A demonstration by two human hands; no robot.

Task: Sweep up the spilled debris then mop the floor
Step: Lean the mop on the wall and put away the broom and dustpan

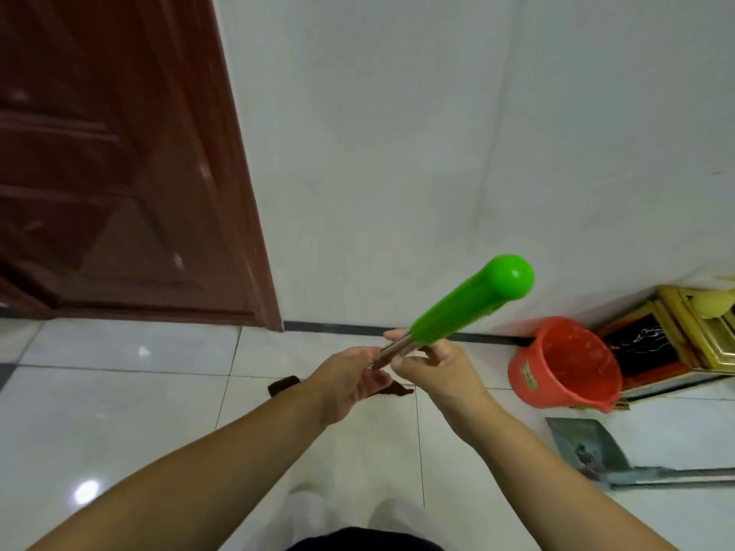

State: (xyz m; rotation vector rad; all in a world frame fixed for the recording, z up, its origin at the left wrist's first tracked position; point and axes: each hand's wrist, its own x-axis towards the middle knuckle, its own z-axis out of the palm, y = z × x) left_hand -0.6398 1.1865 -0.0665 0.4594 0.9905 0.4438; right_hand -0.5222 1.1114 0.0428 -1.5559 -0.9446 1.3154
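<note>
A mop handle with a bright green plastic grip [473,298] and a metal shaft points up toward me in the centre of the head view. My right hand [435,365] is closed on the metal shaft just below the green grip. My left hand [350,377] holds the shaft a little lower, fingers curled around it. A dark brown mop head [283,385] lies on the white floor tiles beyond my hands, mostly hidden by them. A metal dustpan [584,447] with debris in it rests on the floor at the lower right.
A red plastic bucket [564,367] leans by the white wall on the right. Gold-framed panels [684,336] lean in the right corner. A dark red door [119,161] fills the upper left. My light trousers show at the bottom.
</note>
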